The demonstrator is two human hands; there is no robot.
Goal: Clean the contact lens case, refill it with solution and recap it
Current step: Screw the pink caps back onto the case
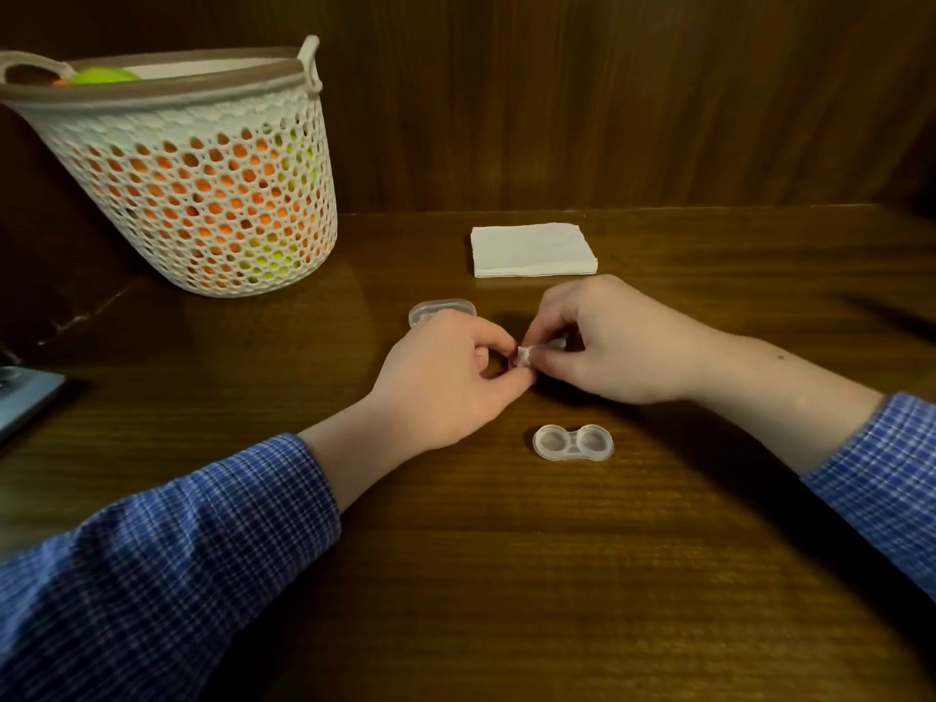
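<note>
The clear double-well contact lens case (572, 442) lies open on the wooden table (506, 575), without caps, just in front of my hands. My left hand (445, 377) and my right hand (608, 342) meet above the table behind the case. Both pinch a small white and clear item (525, 355) between their fingertips. Fingers hide most of it, so I cannot tell what it is. A clear plastic lid or box (441, 310) sits behind my left hand, partly hidden by it.
A folded stack of white tissues (532, 249) lies near the back wall. A white mesh basket (202, 195) holding orange and yellow-green balls stands at the back left. A dark flat device (25, 397) lies at the left edge.
</note>
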